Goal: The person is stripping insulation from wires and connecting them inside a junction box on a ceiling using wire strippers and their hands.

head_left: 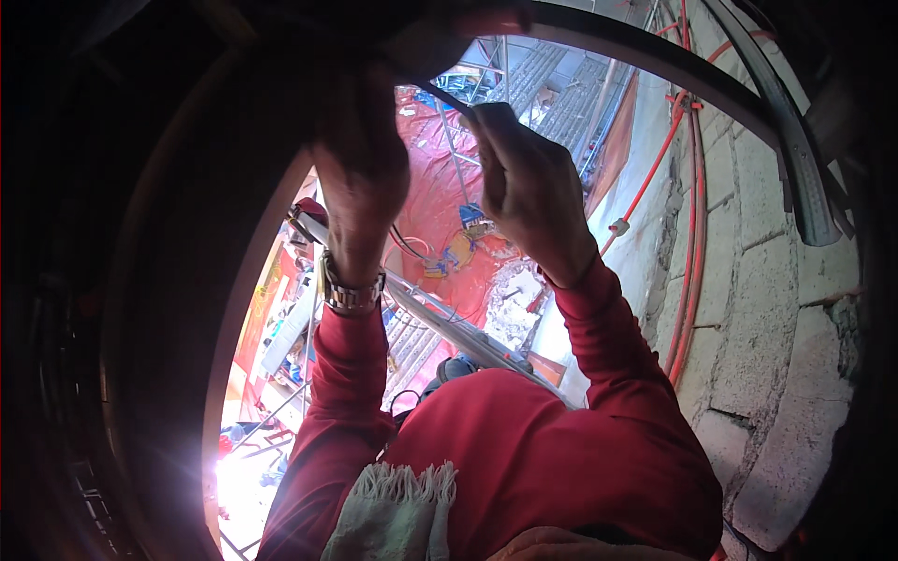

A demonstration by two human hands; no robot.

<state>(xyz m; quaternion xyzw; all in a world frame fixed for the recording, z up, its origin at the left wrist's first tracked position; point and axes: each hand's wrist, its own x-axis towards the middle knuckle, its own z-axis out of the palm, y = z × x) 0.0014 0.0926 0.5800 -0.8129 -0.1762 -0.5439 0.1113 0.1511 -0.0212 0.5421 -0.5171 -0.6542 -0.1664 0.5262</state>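
In the head view, the person wears a red top [533, 458] with long sleeves and has 2 bare arms raised up and forward. The right hand [535, 178] is curled tight around the near end of a thin dark rod [444, 97]. The rod is in the gap between the 2 hands, near the top, and it slants up to the left, where its far end is lost in the dark. The left hand [363, 154] is up in the shade, just beside that far end. Its fingers are too dark to see, so I cannot tell if it is open or closed, or if it touches the rod. A shiny metal watch [351, 292] goes around the left wrist. A pale scarf [398, 514] with a fringe hangs on the chest. On the left is a big dark surface [168, 243]. At the top right, a bent metal strip [795, 140] hangs down in front of a rough block wall [758, 243]. Red pipes [694, 234] run along this wall. Far below the hands, a red sheet [430, 178] covers the ground, with a yellow thing [458, 251] and a blue thing [472, 216] on it. White rubble [514, 304] lies near them.
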